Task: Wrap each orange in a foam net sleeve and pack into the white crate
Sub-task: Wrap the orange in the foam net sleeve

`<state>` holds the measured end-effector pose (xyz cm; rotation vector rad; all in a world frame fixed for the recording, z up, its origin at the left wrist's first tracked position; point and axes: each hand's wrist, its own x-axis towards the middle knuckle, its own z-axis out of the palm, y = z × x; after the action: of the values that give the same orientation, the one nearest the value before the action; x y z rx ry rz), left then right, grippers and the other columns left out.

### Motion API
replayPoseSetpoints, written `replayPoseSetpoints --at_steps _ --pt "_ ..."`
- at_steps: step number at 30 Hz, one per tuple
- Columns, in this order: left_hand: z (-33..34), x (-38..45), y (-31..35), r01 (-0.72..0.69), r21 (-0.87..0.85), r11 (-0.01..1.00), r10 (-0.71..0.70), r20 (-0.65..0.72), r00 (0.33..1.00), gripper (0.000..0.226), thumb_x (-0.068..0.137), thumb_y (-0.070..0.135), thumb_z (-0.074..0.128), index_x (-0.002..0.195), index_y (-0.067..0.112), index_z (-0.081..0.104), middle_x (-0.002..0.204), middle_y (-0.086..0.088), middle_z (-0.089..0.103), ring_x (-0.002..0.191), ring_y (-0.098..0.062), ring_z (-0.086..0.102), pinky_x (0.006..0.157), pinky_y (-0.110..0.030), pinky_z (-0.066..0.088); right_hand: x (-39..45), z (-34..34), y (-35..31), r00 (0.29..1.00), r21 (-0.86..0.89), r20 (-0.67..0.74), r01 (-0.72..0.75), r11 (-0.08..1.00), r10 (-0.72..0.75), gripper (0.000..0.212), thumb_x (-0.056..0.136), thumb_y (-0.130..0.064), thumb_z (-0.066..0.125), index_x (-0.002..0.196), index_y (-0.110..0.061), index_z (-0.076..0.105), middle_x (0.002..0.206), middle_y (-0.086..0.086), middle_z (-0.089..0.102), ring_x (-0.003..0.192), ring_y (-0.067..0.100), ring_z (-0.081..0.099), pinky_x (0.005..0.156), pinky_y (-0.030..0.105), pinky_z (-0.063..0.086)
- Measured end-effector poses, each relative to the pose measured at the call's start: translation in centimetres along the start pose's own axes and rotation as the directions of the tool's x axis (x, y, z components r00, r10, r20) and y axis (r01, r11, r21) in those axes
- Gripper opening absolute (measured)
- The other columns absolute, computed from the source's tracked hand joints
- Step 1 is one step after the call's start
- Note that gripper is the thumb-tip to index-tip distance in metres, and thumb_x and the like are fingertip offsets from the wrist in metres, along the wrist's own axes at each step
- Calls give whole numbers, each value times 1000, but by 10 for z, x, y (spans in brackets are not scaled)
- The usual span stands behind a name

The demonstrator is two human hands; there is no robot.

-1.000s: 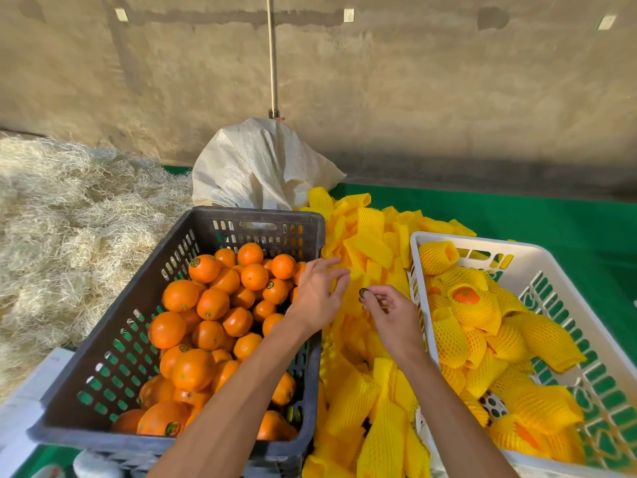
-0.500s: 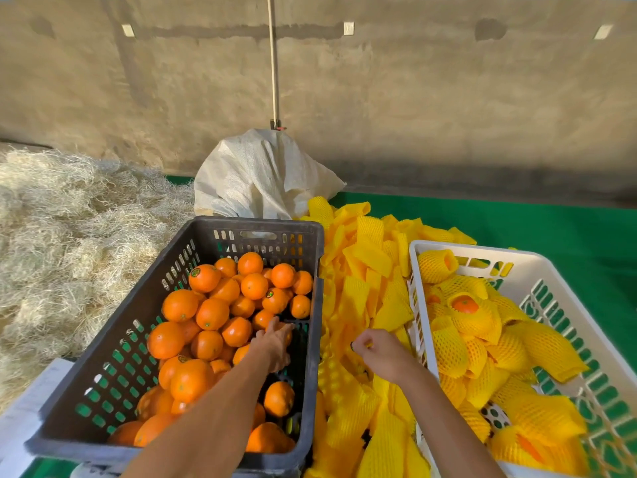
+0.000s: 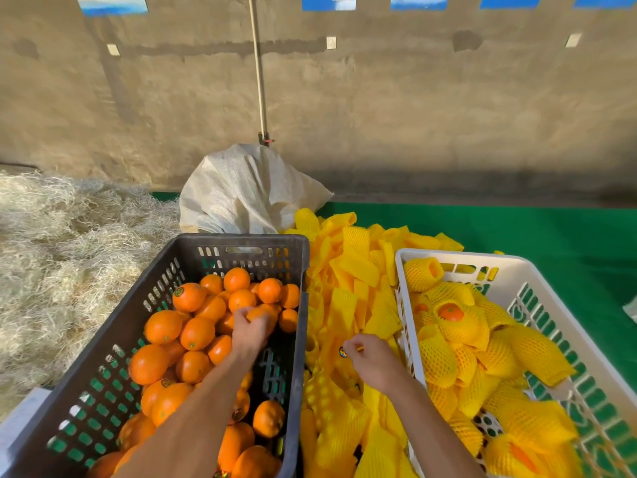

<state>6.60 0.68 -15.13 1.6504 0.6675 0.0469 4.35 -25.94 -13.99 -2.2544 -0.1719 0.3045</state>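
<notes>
A dark grey crate (image 3: 107, 353) on the left holds several loose oranges (image 3: 162, 326). My left hand (image 3: 249, 331) reaches into it and its fingers curl over one orange (image 3: 260, 313) near the crate's right wall. A heap of flat yellow foam net sleeves (image 3: 348, 294) lies between the two crates. Above that heap hovers my right hand (image 3: 370, 357), pinching a small round sticker (image 3: 343, 352) between thumb and fingertips. The white crate (image 3: 517, 281) on the right holds several oranges wrapped in yellow net (image 3: 451, 313).
A white woven sack (image 3: 248, 191) stands behind the grey crate, with a thin pole (image 3: 258, 70) rising from it. Pale straw (image 3: 51, 257) covers the ground at left. A green mat (image 3: 534, 236) lies under the crates, with a concrete wall (image 3: 379, 108) behind.
My left hand has left the sleeve heap, dropped into the grey crate and closed over an orange. My right hand drew back toward me above the sleeves, still pinching the small sticker.
</notes>
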Motion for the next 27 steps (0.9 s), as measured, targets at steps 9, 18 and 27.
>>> replayPoseSetpoints --at_steps 9,18,27 --pt "-9 -26 75 425 -800 424 201 541 817 43 79 29 72 117 15 60 121 -17 60 97 -33 64 64 -29 53 -4 -2 -12 984 112 -150 118 987 -101 31 104 -45 51 101 -23 72 98 -7 72 91 2 64 78 28 52" --pt "31 -68 82 -337 -448 828 535 454 713 48 73 20 67 121 18 67 122 -5 65 109 -25 60 81 -41 56 -7 -12 -24 870 397 -461 379 836 -175 24 105 -33 53 108 -29 76 118 -15 71 111 6 66 88 30 56" --pt "48 -89 74 -726 -162 669 722 376 581 43 81 30 68 123 25 60 120 9 61 107 -15 62 79 -23 54 -3 -11 -15 876 370 -467 314 874 -117 30 107 -37 49 90 -29 73 84 -12 72 79 4 66 64 24 49"
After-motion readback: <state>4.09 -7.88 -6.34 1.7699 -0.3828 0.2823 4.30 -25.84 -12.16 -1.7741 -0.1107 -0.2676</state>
